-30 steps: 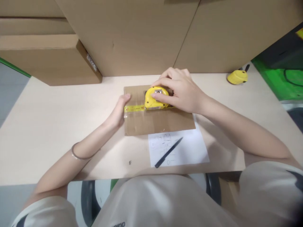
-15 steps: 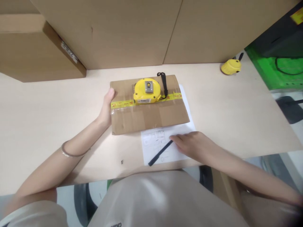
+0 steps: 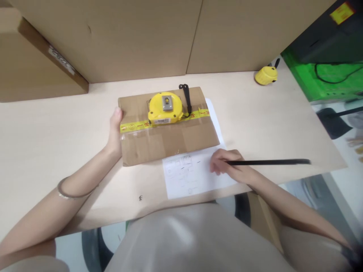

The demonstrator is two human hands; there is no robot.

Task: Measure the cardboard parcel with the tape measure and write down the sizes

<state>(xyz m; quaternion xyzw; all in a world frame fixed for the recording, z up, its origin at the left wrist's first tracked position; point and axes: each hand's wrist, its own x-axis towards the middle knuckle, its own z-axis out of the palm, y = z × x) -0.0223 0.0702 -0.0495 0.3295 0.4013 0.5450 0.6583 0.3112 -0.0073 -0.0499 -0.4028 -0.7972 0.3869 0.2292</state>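
My left hand (image 3: 115, 130) grips the left edge of a flat cardboard box (image 3: 170, 141) with the thumb on its rim; the other fingers are hidden. A yellow tape measure (image 3: 159, 107) with a black wrist strap (image 3: 186, 99) lies on top, over the box's yellow printed tape. Under the box's near side, a white sheet of paper (image 3: 181, 185) sticks out, with pencil-thin marks and small drawings on it. My right hand (image 3: 227, 164) is closed round a black pen (image 3: 269, 162), which points out to the right above the table, slightly blurred.
A second yellow tape measure (image 3: 266, 75) stands at the back right of the pale table (image 3: 269, 124). Large cardboard boxes (image 3: 136, 41) wall off the back, with another carton (image 3: 36, 68) at the left. Beyond the right edge is a green surface (image 3: 306, 81) with a black cable.
The pen has swung in my right hand from lying across the paper, down to the left, to pointing right. The hand has risen slightly. The whole view has shifted; my left hand keeps its grip.
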